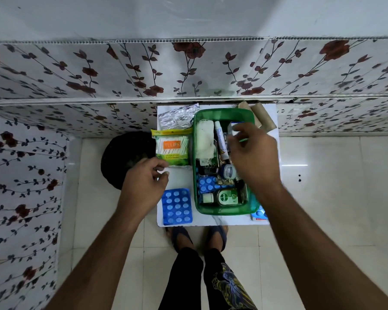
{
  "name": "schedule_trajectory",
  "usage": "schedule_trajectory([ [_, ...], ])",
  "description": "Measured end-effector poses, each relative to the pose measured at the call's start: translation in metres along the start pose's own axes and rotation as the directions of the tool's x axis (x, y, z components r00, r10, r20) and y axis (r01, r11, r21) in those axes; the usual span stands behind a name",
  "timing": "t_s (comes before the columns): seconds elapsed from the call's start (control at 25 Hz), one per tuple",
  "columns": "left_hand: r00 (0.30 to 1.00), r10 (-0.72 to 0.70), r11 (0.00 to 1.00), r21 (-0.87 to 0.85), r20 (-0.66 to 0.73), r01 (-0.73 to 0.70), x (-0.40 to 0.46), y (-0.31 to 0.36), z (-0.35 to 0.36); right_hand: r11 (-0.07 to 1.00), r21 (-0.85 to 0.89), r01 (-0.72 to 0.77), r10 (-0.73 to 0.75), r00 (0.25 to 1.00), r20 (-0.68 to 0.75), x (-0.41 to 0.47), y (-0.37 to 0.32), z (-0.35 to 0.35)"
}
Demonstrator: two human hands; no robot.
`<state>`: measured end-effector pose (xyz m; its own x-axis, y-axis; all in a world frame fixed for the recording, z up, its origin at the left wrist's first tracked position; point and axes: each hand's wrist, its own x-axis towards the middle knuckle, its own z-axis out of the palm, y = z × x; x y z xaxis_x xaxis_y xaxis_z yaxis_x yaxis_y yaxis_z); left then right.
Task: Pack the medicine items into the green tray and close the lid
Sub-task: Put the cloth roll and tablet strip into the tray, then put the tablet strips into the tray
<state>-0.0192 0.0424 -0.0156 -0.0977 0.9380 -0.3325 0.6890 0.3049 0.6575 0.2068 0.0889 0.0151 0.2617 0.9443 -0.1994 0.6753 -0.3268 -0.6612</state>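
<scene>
Small white table (179,222) at frame centre, pale tiled floor, floral wall panels. Green tray (199,209) (lid unseen) centre-right; right hand (253,157) above it pinches a small, half-hidden box (234,128); left hand (143,182) fingers curled loosely.

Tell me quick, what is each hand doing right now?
Left hand: fingers curled at the corner of the cotton buds pack; a firm grip cannot be told.
Right hand: over the green tray, shut on a small white box.

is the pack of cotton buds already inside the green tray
No, the pack of cotton buds lies on the white table left of the green tray, by the left hand.
</scene>
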Motion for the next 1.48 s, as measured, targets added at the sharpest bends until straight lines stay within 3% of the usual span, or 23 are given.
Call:
schedule_trajectory([
  [0.08,0.996,-0.072,0.996,0.060,0.060,0.068,-0.011,-0.011,0.006,0.995,0.077,-0.062,0.074,0.985,-0.154,-0.015,0.018,-0.034],
  [0.16,0.983,-0.161,0.976,0.164,0.091,0.145,-0.024,-0.022,0.015,0.978,0.044,-0.202,0.207,0.960,-0.191,-0.033,0.053,-0.053],
  [0.28,0.973,-0.216,0.948,0.256,0.081,0.189,-0.037,-0.032,0.031,0.908,-0.081,-0.412,0.408,0.911,-0.064,-0.053,0.112,-0.047],
  [0.36,0.977,-0.203,0.944,0.280,0.069,0.176,-0.041,-0.036,0.038,0.868,-0.154,-0.472,0.483,0.874,0.048,-0.061,0.134,-0.036],
  [0.52,0.990,-0.135,0.950,0.290,0.051,0.114,-0.039,-0.043,0.046,0.846,-0.096,-0.524,0.530,0.846,0.054,-0.063,0.147,-0.026],
  [0.68,0.992,-0.117,0.962,0.252,0.040,0.103,-0.034,-0.044,0.040,0.835,-0.017,-0.550,0.550,0.834,0.051,-0.063,0.147,-0.027],
  [0.84,0.982,-0.171,0.983,0.080,0.080,0.165,-0.038,-0.042,0.024,0.833,0.028,-0.552,0.551,0.833,0.045,-0.062,0.146,-0.034],
  [1.0,0.987,-0.162,0.984,-0.080,-0.001,0.161,-0.032,-0.015,-0.026,0.845,0.142,-0.515,0.507,0.857,0.094,-0.059,0.144,-0.050],
  [1.16,1.000,-0.016,0.962,-0.272,-0.001,0.015,-0.026,0.058,-0.039,0.820,0.289,-0.494,0.496,0.865,0.072,-0.053,0.136,-0.074],
  [1.32,0.965,0.164,0.987,-0.040,0.204,-0.159,-0.013,0.106,0.021,0.819,0.419,-0.392,0.426,0.905,0.014,-0.045,0.112,-0.095],
  [1.48,0.941,0.138,0.977,0.114,0.309,-0.181,-0.004,0.106,0.072,0.819,0.467,-0.332,0.380,0.925,-0.008,-0.037,0.096,-0.105],
])
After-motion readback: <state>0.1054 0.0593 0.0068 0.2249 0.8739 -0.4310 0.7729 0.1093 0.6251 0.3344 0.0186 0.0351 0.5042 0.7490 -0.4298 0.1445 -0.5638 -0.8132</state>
